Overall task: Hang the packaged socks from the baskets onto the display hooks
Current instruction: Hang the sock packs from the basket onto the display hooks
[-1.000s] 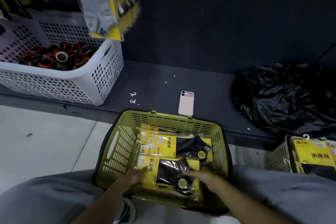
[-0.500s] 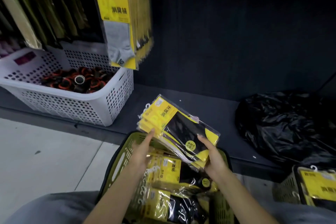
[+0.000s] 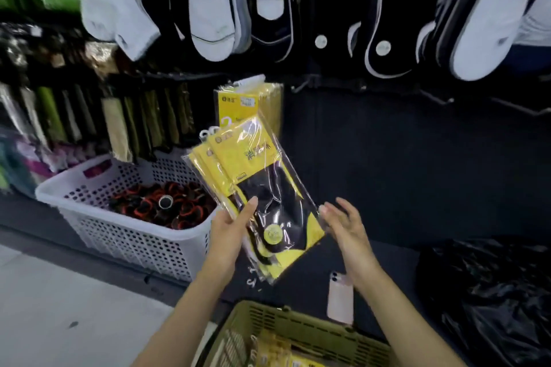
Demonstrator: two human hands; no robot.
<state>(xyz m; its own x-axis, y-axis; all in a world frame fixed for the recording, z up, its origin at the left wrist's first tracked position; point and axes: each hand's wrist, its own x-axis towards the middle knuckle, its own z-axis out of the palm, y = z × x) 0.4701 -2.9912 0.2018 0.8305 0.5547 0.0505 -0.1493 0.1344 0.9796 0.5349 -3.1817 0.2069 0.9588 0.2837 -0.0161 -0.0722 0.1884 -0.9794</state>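
Head view, items as seen:

1. Stack of packaged socks (image 3: 256,185): several yellow cards in clear film, each with a black sock and white hanger tabs at the top. I hold it in the air, tilted with the tabs up and to the left. It is above the shelf base (image 3: 301,286) and beyond the green basket (image 3: 301,332).
2. My left grip (image 3: 228,232): clasps the lower left of the stack. The thumb lies across the front film and the fingers are behind it, out of sight.
3. My right grip (image 3: 343,222): released, with fingers spread and relaxed at the stack's right edge. The fingertips are touching the film or just beside it; I cannot tell which.
4. Green basket: at the bottom of the frame, with more yellow packs inside it.
5. Hanging yellow packs (image 3: 249,100): a row on a hook, just behind the top of my stack.
6. Display hooks (image 3: 438,97): thin bare prongs on the dark panel, to the right of the yellow row.
7. White and black socks (image 3: 208,9): hanging along the top of the frame.
8. White basket (image 3: 119,235): on the left, holding black and orange rolled items.
9. Pink phone (image 3: 340,299): lying flat on the shelf base, beneath my right forearm.
10. Black plastic bag (image 3: 492,292): crumpled at the far right.
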